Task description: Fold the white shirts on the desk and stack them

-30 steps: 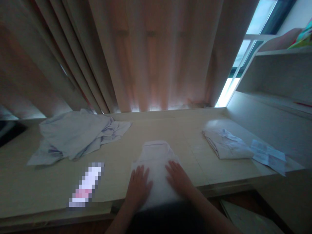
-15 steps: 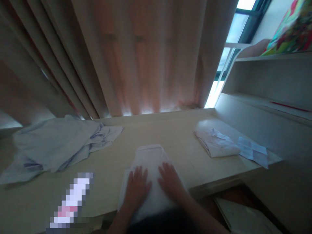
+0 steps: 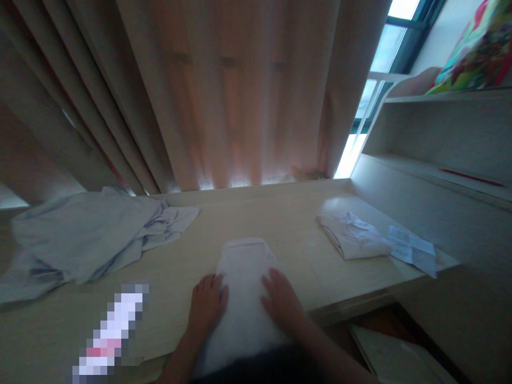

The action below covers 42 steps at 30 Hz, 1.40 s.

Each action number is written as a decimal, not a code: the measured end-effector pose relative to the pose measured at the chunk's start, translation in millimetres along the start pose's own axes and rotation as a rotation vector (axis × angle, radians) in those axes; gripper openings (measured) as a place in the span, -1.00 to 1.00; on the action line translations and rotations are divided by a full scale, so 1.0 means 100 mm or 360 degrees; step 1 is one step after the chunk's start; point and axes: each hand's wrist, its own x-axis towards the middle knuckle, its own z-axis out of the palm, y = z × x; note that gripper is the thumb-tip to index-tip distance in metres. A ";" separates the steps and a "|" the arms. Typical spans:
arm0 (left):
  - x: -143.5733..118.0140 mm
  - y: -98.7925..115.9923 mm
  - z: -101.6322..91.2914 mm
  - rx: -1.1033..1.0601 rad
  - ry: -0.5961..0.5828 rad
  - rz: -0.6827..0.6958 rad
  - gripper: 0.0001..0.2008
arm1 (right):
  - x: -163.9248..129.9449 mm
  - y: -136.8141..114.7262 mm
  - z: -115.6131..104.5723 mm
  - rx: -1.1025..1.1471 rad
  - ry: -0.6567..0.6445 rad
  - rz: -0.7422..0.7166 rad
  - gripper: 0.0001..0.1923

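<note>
A white folded garment (image 3: 244, 304), with what looks like a collar end pointing away from me, lies lengthwise on the table in front of me. Along its left edge rests my left hand (image 3: 207, 305), fingers stretched forward, partly on the cloth's margin and partly over the tabletop. My right hand (image 3: 282, 303) lies open on the right edge, its fingers spread over the fabric. Neither hand visibly grips anything. The near end of the garment runs toward my body, where dark clothing hides it.
A crumpled pale garment (image 3: 88, 234) covers the table's left side. At the right sit a folded white garment (image 3: 354, 234) and a creased paper (image 3: 412, 249). A pixelated object (image 3: 110, 333) lies at front left. Curtains (image 3: 248, 106) hang behind; a shelf unit (image 3: 432, 128) stands right.
My left hand has moved left, off the middle of the garment to its left edge. The cloth's left side now looks narrower. My right hand has stayed nearly in place.
</note>
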 end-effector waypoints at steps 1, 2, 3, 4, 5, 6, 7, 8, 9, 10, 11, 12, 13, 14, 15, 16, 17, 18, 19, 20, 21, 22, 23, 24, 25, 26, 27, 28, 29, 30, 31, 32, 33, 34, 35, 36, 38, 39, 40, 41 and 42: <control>0.02 -0.01 -0.06 -0.0011 0.0009 -0.0011 -0.56 | 0.04 0.02 -0.03 0.0001 0.0018 0.0048 -0.51; 0.04 -0.03 -0.11 -0.0019 0.0014 -0.0027 -0.56 | 0.10 0.06 -0.07 0.0010 0.0035 0.0116 -0.51; 0.07 -0.05 -0.16 -0.0026 0.0008 -0.0046 -0.56 | 0.16 0.11 -0.11 0.0028 0.0053 0.0195 -0.50; 0.09 -0.09 -0.20 -0.0037 -0.0008 -0.0072 -0.55 | 0.24 0.16 -0.15 0.0061 0.0068 0.0278 -0.49; 0.12 -0.12 -0.23 -0.0066 -0.0038 -0.0112 -0.54 | 0.32 0.22 -0.18 0.0121 0.0076 0.0355 -0.48; 0.14 -0.16 -0.24 -0.0111 -0.0078 -0.0160 -0.54 | 0.39 0.28 -0.21 0.0198 0.0074 0.0416 -0.48; 0.16 -0.20 -0.24 -0.0163 -0.0121 -0.0209 -0.54 | 0.45 0.33 -0.22 0.0280 0.0063 0.0457 -0.49; 0.17 -0.24 -0.23 -0.0221 -0.0155 -0.0248 -0.54 | 0.49 0.38 -0.21 0.0356 0.0048 0.0482 -0.51; 0.17 -0.28 -0.21 -0.0283 -0.0178 -0.0274 -0.55 | 0.52 0.41 -0.20 0.0418 0.0038 0.0494 -0.53; 0.17 -0.31 -0.20 -0.0334 -0.0190 -0.0292 -0.56 | 0.53 0.44 -0.18 0.0462 0.0038 0.0507 -0.56; 0.15 -0.33 -0.20 -0.0379 -0.0187 -0.0299 -0.56 | 0.52 0.46 -0.15 0.0487 0.0049 0.0521 -0.58; 0.14 -0.34 -0.21 -0.0435 -0.0165 -0.0296 -0.57 | 0.50 0.47 -0.13 0.0505 0.0070 0.0543 -0.60; 0.12 -0.34 -0.22 -0.0521 -0.0131 -0.0296 -0.57 | 0.48 0.47 -0.12 0.0528 0.0095 0.0570 -0.61; 0.09 -0.33 -0.26 -0.0630 -0.0097 -0.0303 -0.58 | 0.45 0.47 -0.12 0.0554 0.0122 0.0595 -0.63; 0.07 -0.31 -0.30 -0.0752 -0.0070 -0.0316 -0.59 | 0.42 0.47 -0.14 0.0581 0.0149 0.0614 -0.65; 0.05 -0.29 -0.35 -0.0872 -0.0043 -0.0334 -0.60 | 0.40 0.47 -0.17 0.0604 0.0172 0.0627 -0.66; 0.04 -0.26 -0.40 -0.0976 -0.0017 -0.0353 -0.61 | 0.39 0.48 -0.22 0.0634 0.0193 0.0637 -0.68; 0.05 -0.23 -0.46 -0.1042 0.0006 -0.0368 -0.61 | 0.38 0.49 -0.28 0.0679 0.0213 0.0641 -0.69; 0.07 -0.20 -0.51 -0.1077 0.0026 -0.0364 -0.61 | 0.38 0.51 -0.34 0.0736 0.0227 0.0629 -0.70; 0.10 -0.17 -0.55 -0.1085 0.0046 -0.0345 -0.61 | 0.38 0.53 -0.41 0.0800 0.0225 0.0599 -0.72; 0.13 -0.15 -0.58 -0.1062 0.0058 -0.0320 -0.61 | 0.39 0.56 -0.48 0.0859 0.0204 0.0561 -0.72; 0.17 -0.14 -0.60 -0.1020 0.0051 -0.0301 -0.59 | 0.39 0.60 -0.53 0.0899 0.0170 0.0527 -0.72; 0.20 -0.15 -0.62 -0.0977 0.0031 -0.0298 -0.58 | 0.37 0.63 -0.58 0.0893 0.0139 0.0511 -0.71; 0.21 -0.17 -0.62 -0.0918 0.0009 -0.0287 -0.58 | 0.34 0.68 -0.61 0.0822 0.0119 0.0498 -0.67; 0.20 -0.21 -0.61 -0.0838 -0.0012 -0.0243 -0.59 | 0.29 0.72 -0.62 0.0699 0.0109 0.0471 -0.63; 0.15 -0.27 -0.58 -0.0737 -0.0029 -0.0164 -0.60 | 0.20 0.77 -0.62 0.0541 0.0107 0.0424 -0.59; 0.07 -0.34 -0.53 -0.0625 -0.0044 -0.0050 -0.60 | 0.10 0.81 -0.61 0.0374 0.0101 0.0341 -0.54; -0.03 -0.42 -0.48 -0.0508 -0.0059 0.0086 -0.59 | -0.03 0.85 -0.58 0.0220 0.0073 0.0212 -0.49; -0.16 -0.50 -0.40 -0.0391 -0.0081 0.0227 -0.57 | -0.17 0.89 -0.55 0.0115 0.0020 0.0070 -0.45; -0.30 -0.57 -0.33 -0.0307 -0.0113 0.0342 -0.53 | -0.31 0.91 -0.51 0.0060 -0.0053 -0.0095 -0.42; -0.44 -0.64 -0.25 -0.0253 -0.0158 0.0429 -0.48 | -0.45 0.93 -0.47 0.0043 -0.0126 -0.0234 -0.39; -0.57 -0.69 -0.19 -0.0216 -0.0214 0.0489 -0.45 | -0.57 0.93 -0.42 0.0050 -0.0192 -0.0353 -0.35; -0.67 -0.71 -0.15 -0.0185 -0.0271 0.0531 -0.42 | -0.65 0.93 -0.37 0.0067 -0.0247 -0.0443 -0.32; -0.74 -0.72 -0.13 -0.0152 -0.0322 0.0562 -0.40 | -0.71 0.92 -0.32 0.0085 -0.0285 -0.0491 -0.30; -0.78 -0.72 -0.14 -0.0119 -0.0363 0.0590 -0.39 | -0.74 0.91 -0.27 0.0096 -0.0307 -0.0503 -0.29; -0.80 -0.69 -0.18 -0.0084 -0.0389 0.0614 -0.38 | -0.74 0.90 -0.22 0.0098 -0.0310 -0.0492 -0.29; -0.77 -0.62 -0.30 -0.0021 -0.0432 0.0661 -0.37 | -0.68 0.88 -0.14 0.0085 -0.0279 -0.0440 -0.34; -0.75 -0.58 -0.36 0.0000 -0.0457 0.0679 -0.37 | -0.64 0.88 -0.11 0.0081 -0.0253 -0.0409 -0.37; -0.73 -0.56 -0.41 0.0010 -0.0484 0.0691 -0.37 | -0.61 0.88 -0.09 0.0087 -0.0229 -0.0378 -0.41; -0.73 -0.55 -0.44 0.0008 -0.0511 0.0699 -0.36 | -0.60 0.88 -0.08 0.0107 -0.0202 -0.0348 -0.45; -0.74 -0.56 -0.44 -0.0007 -0.0535 0.0703 -0.34 | -0.60 0.89 -0.07 0.0138 -0.0180 -0.0327 -0.48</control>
